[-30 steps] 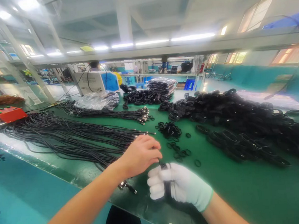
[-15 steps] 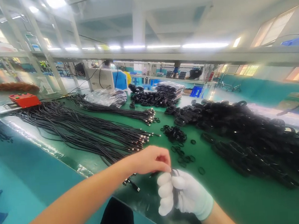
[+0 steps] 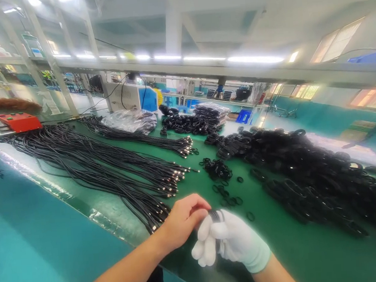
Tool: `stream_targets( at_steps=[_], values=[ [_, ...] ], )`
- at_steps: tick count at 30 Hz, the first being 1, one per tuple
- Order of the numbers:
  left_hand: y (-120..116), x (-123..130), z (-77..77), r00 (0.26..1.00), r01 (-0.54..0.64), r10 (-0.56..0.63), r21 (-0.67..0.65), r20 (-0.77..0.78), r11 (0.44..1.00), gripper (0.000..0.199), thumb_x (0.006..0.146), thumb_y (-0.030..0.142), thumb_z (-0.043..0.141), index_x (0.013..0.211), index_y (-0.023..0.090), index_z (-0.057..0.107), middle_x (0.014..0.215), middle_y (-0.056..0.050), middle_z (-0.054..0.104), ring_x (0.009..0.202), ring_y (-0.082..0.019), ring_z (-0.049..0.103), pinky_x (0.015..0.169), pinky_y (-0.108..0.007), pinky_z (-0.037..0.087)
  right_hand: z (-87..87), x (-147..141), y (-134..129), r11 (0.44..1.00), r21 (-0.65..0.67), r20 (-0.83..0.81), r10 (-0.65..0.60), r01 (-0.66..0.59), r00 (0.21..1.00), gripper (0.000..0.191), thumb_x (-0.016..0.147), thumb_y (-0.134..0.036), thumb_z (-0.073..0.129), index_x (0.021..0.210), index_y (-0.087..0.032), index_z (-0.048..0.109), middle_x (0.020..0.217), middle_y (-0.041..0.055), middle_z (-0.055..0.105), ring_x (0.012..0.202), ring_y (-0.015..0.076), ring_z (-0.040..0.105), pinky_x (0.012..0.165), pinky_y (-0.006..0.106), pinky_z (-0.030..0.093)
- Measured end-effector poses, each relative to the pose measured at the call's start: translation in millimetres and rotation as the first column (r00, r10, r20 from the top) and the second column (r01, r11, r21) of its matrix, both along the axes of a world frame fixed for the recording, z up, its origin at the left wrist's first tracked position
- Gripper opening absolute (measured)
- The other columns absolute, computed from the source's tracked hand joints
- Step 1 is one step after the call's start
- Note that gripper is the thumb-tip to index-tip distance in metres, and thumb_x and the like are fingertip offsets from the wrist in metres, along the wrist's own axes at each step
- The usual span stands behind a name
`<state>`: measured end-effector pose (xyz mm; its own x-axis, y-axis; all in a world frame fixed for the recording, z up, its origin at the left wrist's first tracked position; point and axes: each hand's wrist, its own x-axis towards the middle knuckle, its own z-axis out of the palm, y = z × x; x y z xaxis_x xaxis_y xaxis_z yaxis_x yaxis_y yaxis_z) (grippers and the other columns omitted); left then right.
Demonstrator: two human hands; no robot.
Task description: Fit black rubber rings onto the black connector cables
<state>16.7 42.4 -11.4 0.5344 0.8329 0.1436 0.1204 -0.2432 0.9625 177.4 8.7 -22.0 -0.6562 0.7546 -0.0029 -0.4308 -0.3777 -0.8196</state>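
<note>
My bare left hand (image 3: 184,216) is bent toward the glove, its fingers and thumb pinched at the top of a coiled black cable (image 3: 215,217). My right hand (image 3: 235,240), in a white glove, is closed round that coil. Several dark strands show side by side above the gloved thumb; the lower part is mostly hidden by the fingers. Beyond my hands lies a small heap of black rings (image 3: 217,169), with a few loose rings (image 3: 250,216) nearer the glove. To the left, straight black cables (image 3: 113,172) lie in bunches, their metal plugs toward my hands.
A large pile of coiled black cables (image 3: 299,172) covers the right side of the green table (image 3: 263,256). Farther back are more coils (image 3: 190,124), a clear plastic bag (image 3: 130,121) and a white-and-blue machine (image 3: 133,97). A red control box (image 3: 19,122) stands at left.
My left hand has lowered and turned, now beside the gloved fingers. Right-hand fingers have shifted round the coil, showing more strands. The view has moved slightly; cable ends by my left arm are covered.
</note>
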Motion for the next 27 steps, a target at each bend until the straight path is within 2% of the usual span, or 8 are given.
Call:
stream_targets(
  at_steps=[2,5,7,13,16,20,25,27],
  values=[
    [-3.5,0.6,1.2,1.000,-0.008,0.008,0.004,-0.003,1.000,0.014,0.085,0.018,0.047,0.093,0.017,0.059,0.084,0.000,0.060,0.076,-0.013,0.054,0.068,-0.024,0.043,3.5,1.4,0.1,0.999,0.028,-0.011,0.020,-0.019,1.000,0.032,0.075,-0.037,0.063,0.081,-0.006,0.067,0.058,0.0132,0.068,0.072,0.0273,0.068,0.076,0.045,0.050],
    [-8.2,-0.1,4.2,0.996,0.093,-0.091,-0.114,0.020,0.989,0.014,0.083,0.017,0.051,0.096,0.017,0.053,0.082,0.001,0.058,0.072,-0.011,0.052,0.065,-0.023,0.043,8.9,3.1,-0.8,0.993,0.075,-0.002,0.087,-0.086,0.996,0.028,0.077,-0.032,0.060,0.080,-0.005,0.068,0.060,0.0138,0.069,0.074,0.0273,0.068,0.078,0.045,0.049],
    [-10.6,-0.4,4.9,0.994,0.109,-0.109,-0.117,0.013,0.987,0.015,0.080,0.016,0.055,0.094,0.017,0.052,0.080,0.002,0.056,0.069,-0.010,0.051,0.063,-0.022,0.042,12.6,4.2,-1.9,0.986,0.109,0.035,0.124,-0.127,0.992,0.028,0.078,-0.031,0.058,0.080,-0.005,0.068,0.064,0.0139,0.070,0.072,0.0254,0.068,0.079,0.043,0.049],
    [-22.5,7.8,-7.0,0.998,-0.055,0.055,0.034,0.025,0.998,0.010,0.078,0.011,0.054,0.086,0.017,0.052,0.081,0.001,0.056,0.070,-0.011,0.053,0.064,-0.022,0.044,22.1,9.8,-5.3,0.956,0.146,0.157,0.232,-0.254,0.960,0.026,0.078,-0.027,0.055,0.073,-0.006,0.070,0.065,0.0115,0.070,0.059,0.0186,0.065,0.073,0.034,0.050],
    [-28.9,11.3,-13.6,0.994,-0.110,0.108,0.192,0.020,0.975,0.013,0.080,0.009,0.050,0.089,0.018,0.054,0.087,-0.001,0.057,0.076,-0.012,0.055,0.069,-0.024,0.045,22.9,12.3,-6.1,0.954,0.148,0.183,0.233,-0.261,0.955,0.023,0.075,-0.025,0.058,0.073,-0.007,0.071,0.063,0.0095,0.070,0.060,0.0180,0.064,0.073,0.032,0.050],
    [-29.3,10.3,-14.4,0.997,-0.076,0.083,0.377,-0.004,0.923,0.018,0.080,0.006,0.048,0.091,0.018,0.054,0.088,-0.002,0.057,0.076,-0.012,0.056,0.069,-0.023,0.046,23.8,11.9,-7.2,0.951,0.153,0.159,0.246,-0.270,0.956,0.023,0.072,-0.028,0.063,0.071,-0.007,0.072,0.061,0.0091,0.069,0.055,0.0170,0.063,0.068,0.031,0.051],
    [-28.4,12.1,-18.9,0.991,-0.134,0.090,0.647,0.100,0.751,0.024,0.085,0.005,0.042,0.100,0.019,0.054,0.089,-0.004,0.059,0.082,-0.014,0.057,0.071,-0.023,0.046,25.1,12.7,-10.8,0.963,0.195,0.226,0.143,-0.188,0.964,0.020,0.072,-0.027,0.065,0.070,-0.008,0.072,0.070,0.0092,0.071,0.065,0.0176,0.065,0.070,0.029,0.050],
    [-29.7,13.1,-19.4,0.987,-0.162,0.116,0.679,0.114,0.716,0.023,0.086,0.005,0.041,0.101,0.018,0.053,0.090,-0.005,0.059,0.084,-0.015,0.057,0.072,-0.023,0.046,24.8,14.7,-11.8,0.964,0.191,0.240,0.135,-0.183,0.961,0.020,0.074,-0.027,0.064,0.072,-0.009,0.072,0.070,0.0084,0.071,0.067,0.0176,0.065,0.069,0.028,0.050]
  ],
)
